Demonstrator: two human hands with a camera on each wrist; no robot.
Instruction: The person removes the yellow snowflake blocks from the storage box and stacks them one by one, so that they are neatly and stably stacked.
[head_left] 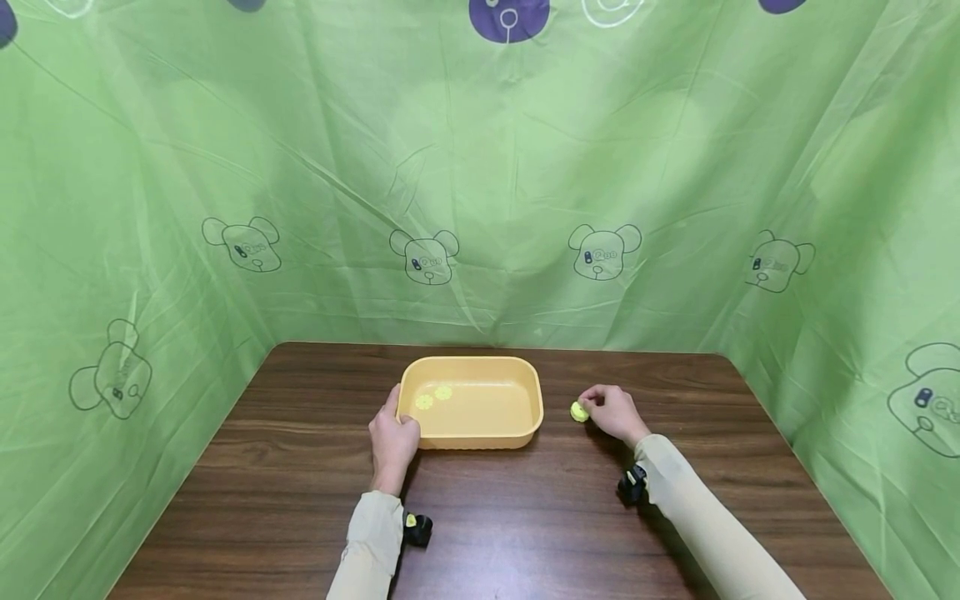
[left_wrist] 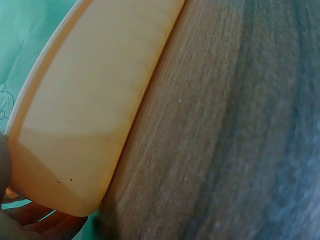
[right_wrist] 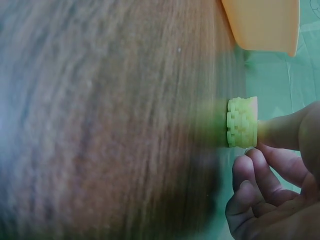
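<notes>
A shallow yellow plastic tray [head_left: 480,443] sits on the table, its long side facing me. My left hand [head_left: 393,437] grips its left end, thumb at the rim and fingers around the outer wall, as the left wrist view also shows. Inside, at the tray's left, lie two flat yellow-green flower-shaped pieces [head_left: 424,402]. To the right of the tray, my right hand [head_left: 613,412] pinches a short stack of yellow-green flower-shaped pieces [right_wrist: 242,122]. The stack is upright, low over the table; whether it touches the wood I cannot tell.
The dark brown wooden table [head_left: 495,517] reaches to green cloth [head_left: 517,167] hanging behind it and on both sides. A black wrist camera [head_left: 417,529] is worn on the left arm, another black camera [head_left: 632,485] on the right.
</notes>
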